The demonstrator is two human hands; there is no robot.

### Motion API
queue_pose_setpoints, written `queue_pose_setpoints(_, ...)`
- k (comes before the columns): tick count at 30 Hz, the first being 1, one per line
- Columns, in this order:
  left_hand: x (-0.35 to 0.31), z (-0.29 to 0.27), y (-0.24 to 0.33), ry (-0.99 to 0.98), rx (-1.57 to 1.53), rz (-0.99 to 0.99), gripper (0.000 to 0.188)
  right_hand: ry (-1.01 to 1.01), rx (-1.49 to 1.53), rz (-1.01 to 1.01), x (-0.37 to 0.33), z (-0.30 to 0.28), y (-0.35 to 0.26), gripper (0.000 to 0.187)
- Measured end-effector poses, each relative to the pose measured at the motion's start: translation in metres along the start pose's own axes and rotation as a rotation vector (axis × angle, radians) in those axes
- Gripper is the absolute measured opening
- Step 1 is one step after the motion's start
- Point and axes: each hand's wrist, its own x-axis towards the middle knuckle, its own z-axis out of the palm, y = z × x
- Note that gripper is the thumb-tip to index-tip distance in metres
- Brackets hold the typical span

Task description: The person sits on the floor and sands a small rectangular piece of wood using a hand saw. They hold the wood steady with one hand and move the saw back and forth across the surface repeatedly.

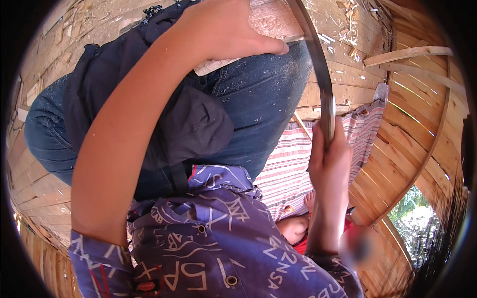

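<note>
My left hand (226,32) grips a pale piece of wood (276,20) at the top edge, its thumb stretched along the near side; the other fingers are cut off or hidden. The wood rests by my jeans-clad leg (263,84), and its near end (211,66) shows under my wrist. My right hand (330,156) is closed around the lower end of a long, narrow, dark knife (322,67), machete-like. Its blade rises past the right end of the wood and leaves the picture at the top. Whether the blade touches the wood, I cannot tell.
Wood shavings (350,25) litter the plank floor. A striped cloth (288,169) lies to the right, where another person in red (303,243) sits close beside my right arm. Beyond are a plank wall (402,134), a curved wooden strip (407,53) and a bright opening (412,218).
</note>
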Motion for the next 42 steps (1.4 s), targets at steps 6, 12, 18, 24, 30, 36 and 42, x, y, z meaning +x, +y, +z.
queue_pose_setpoints(6, -0.006, -0.004, 0.013, -0.027, 0.061, 0.027, 0.097, -0.001, 0.02, 0.014, -0.024, -0.011, 0.002, 0.008)
queue_pose_setpoints(12, -0.005, -0.002, 0.008, -0.019, 0.007, 0.1, 0.098, -0.032, -0.034, -0.03, 0.006, -0.016, -0.004, 0.013)
queue_pose_setpoints(18, -0.002, 0.003, -0.004, 0.047, -0.042, 0.001, 0.099, 0.091, -0.014, -0.235, 0.063, 0.015, -0.005, 0.012)
queue_pose_setpoints(24, -0.001, -0.01, 0.002, -0.06, -0.001, 0.01, 0.1, 0.007, 0.005, 0.043, -0.014, -0.003, 0.003, 0.008)
queue_pose_setpoints(30, -0.001, 0.004, -0.002, 0.005, 0.024, 0.085, 0.095, -0.009, 0.019, 0.002, -0.017, -0.012, -0.002, 0.009)
queue_pose_setpoints(36, -0.003, 0.003, -0.002, 0.021, 0.012, 0.069, 0.096, 0.025, -0.069, -0.18, 0.067, 0.006, -0.018, 0.013)
queue_pose_setpoints(42, -0.003, -0.004, -0.002, -0.082, 0.011, 0.07, 0.097, 0.063, -0.01, -0.077, 0.034, 0.009, -0.025, 0.01)
